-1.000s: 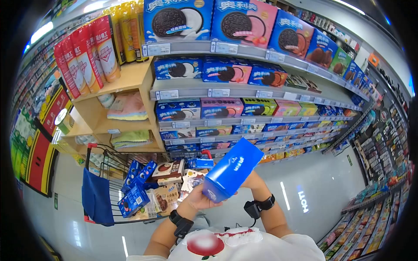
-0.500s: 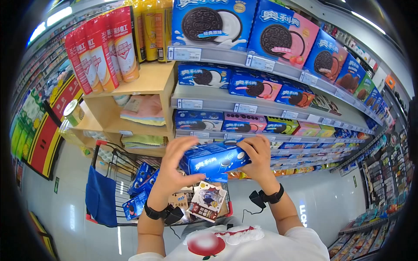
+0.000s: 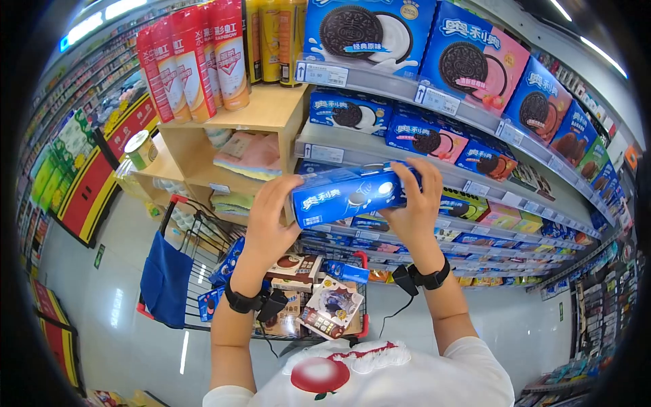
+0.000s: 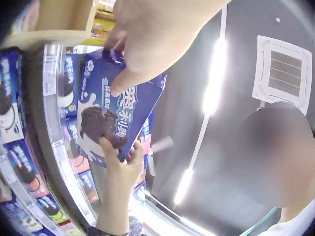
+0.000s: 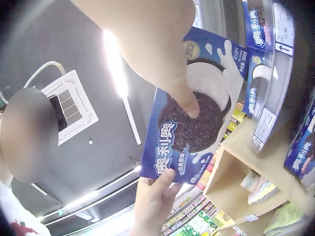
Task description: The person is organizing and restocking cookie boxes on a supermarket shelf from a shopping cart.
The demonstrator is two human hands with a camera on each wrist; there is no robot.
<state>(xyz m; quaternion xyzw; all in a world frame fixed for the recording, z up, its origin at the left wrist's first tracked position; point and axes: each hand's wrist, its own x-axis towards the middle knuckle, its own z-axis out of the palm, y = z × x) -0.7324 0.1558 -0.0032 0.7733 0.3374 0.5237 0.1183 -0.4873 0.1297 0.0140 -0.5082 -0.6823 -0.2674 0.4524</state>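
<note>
A blue box of sandwich cookies (image 3: 349,197) is held up lengthwise in front of the shelves. My left hand (image 3: 268,220) grips its left end, and my right hand (image 3: 417,210) grips its right end. From the left wrist, the box's broad face (image 4: 106,110) shows a dark cookie picture, with the left thumb lying on it near the top. The right wrist view has that same printed face (image 5: 194,118) under the right thumb, while the left hand (image 5: 155,199) pinches the lower corner.
Beyond the box, shelves hold several matching cookie boxes (image 3: 349,112) above price labels (image 3: 325,73). A shopping cart (image 3: 183,268) with snack boxes (image 3: 332,305) stands below my arms. To its left is a wooden shelf unit (image 3: 190,146) with red spray cans (image 3: 190,64) and folded towels (image 3: 251,154).
The box has turned from end-up to lengthwise and risen toward the shelves. Both hands now hold opposite ends. My view has shifted left, so the shelves appear further right.
</note>
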